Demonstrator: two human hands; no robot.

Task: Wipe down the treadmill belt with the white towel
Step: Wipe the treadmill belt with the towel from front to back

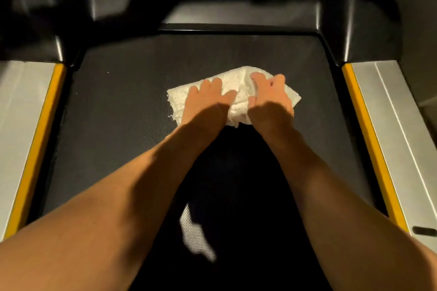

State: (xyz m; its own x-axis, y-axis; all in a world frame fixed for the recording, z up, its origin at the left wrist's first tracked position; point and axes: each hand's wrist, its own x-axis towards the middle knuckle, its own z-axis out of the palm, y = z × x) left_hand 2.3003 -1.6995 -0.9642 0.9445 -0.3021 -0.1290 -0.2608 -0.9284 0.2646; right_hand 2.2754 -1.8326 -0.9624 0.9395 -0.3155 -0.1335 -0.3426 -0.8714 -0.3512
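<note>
Pressing towel (234, 80) at belt (118, 106) centre, toward 12 o'clock: left hand (205, 99) flat, uncurled; right hand (272, 99) clutching a fold. Risk: bunched cloth skids, leaving 3 and 9 o'clock edges unwiped

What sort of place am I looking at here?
Probably a gym or home workout room. The clues: the textured black treadmill belt, the silver side rail with its yellow strip beside it, and the black motor cover at the far end. The left hand and right hand hold a white towel there.
</note>
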